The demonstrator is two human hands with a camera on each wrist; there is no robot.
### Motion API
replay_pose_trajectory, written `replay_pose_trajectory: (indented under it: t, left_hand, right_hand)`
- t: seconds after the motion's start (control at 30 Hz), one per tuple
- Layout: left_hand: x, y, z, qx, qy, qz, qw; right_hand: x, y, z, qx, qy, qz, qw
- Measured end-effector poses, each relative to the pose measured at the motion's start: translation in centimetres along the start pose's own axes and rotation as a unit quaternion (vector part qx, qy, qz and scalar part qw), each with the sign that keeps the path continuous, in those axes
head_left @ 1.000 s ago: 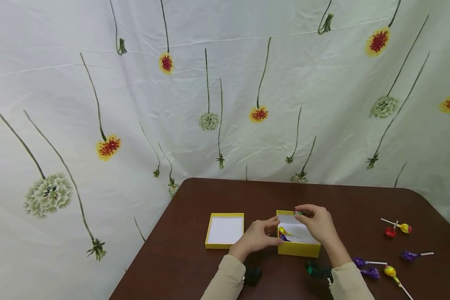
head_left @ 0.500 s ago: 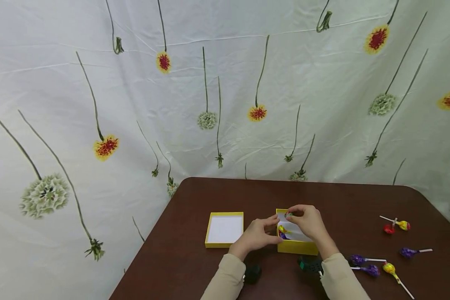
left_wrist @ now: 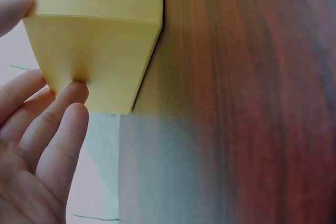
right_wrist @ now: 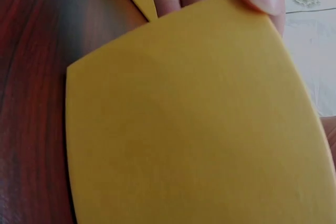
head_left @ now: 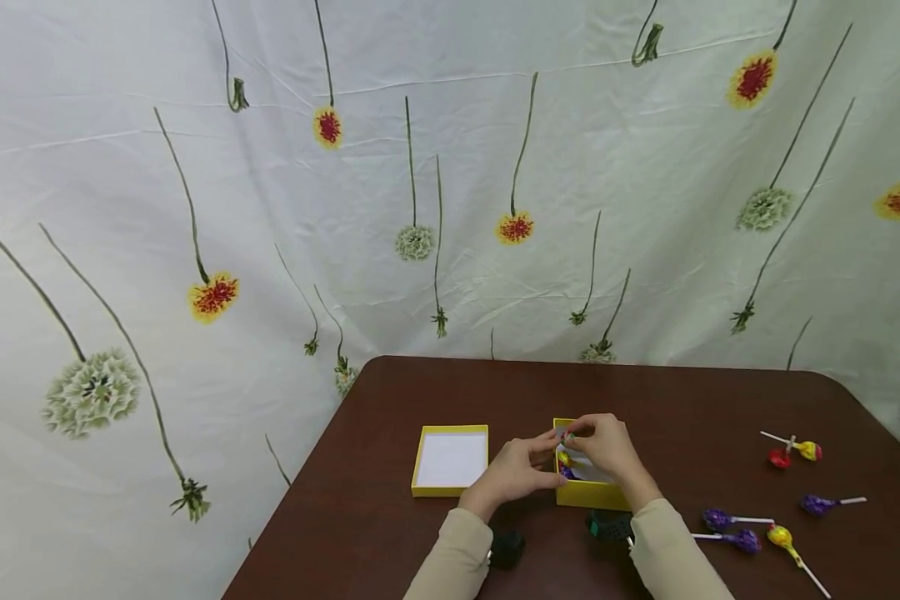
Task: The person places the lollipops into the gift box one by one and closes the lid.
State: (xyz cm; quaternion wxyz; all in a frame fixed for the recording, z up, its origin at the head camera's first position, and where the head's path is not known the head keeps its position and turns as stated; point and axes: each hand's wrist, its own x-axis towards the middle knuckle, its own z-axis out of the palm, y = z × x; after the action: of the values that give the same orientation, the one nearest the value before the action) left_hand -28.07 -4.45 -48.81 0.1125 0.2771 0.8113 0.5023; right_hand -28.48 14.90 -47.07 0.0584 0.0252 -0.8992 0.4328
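Observation:
A yellow box (head_left: 592, 496) with a white inside stands uncovered on the table. Its left end is held by my left hand (head_left: 517, 475), thumb at the near corner and a forefinger up at the rim. In the left wrist view, other fingers (left_wrist: 73, 93) press the outer wall. Over the box, my right hand (head_left: 603, 446) pinches a small red and green lollipop (head_left: 567, 437) near the far left corner; its stick is hidden. Inside, at the left, lie a yellow lollipop (head_left: 565, 458) and a purple lollipop (head_left: 567, 472). The right wrist view shows mostly the box's outer wall (right_wrist: 194, 119).
Left of the box lies its yellow-rimmed lid (head_left: 450, 461), white inside up. Several loose lollipops lie at the right, among them a red one (head_left: 778, 457), a purple one (head_left: 817, 504) and a yellow one (head_left: 780, 536). A flower-print curtain (head_left: 465, 275) hangs behind the table.
My right hand has moved left across the box with the pinched lollipop, from its middle toward the far left corner. The left hand stays at the box's left end.

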Motion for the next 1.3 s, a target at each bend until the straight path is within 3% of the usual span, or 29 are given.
replay_pose_trajectory:
  t: [0.27, 0.67, 1.07, 1.3]
  left_hand:
    - [0.0, -0.1, 0.0, -0.009, -0.004, 0.003, 0.9999]
    - [-0.1, -0.2, 0.1, -0.025, -0.010, 0.010, 0.9996]
    - [-0.1, -0.1, 0.1, -0.001, -0.005, 0.004, 1.0000]
    - [-0.1, -0.1, 0.1, 0.000, -0.006, 0.002, 1.0000]
  right_hand:
    - [0.6, 0.1, 0.6, -0.002, -0.006, 0.003, 1.000]
    - [0.9, 0.2, 1.2, -0.073, 0.001, -0.028, 0.997]
    - [1.0, 0.3, 1.2, -0.082, 0.006, -0.018, 0.996]
    - [0.8, 0.4, 1.0, -0.050, 0.002, -0.017, 0.999]
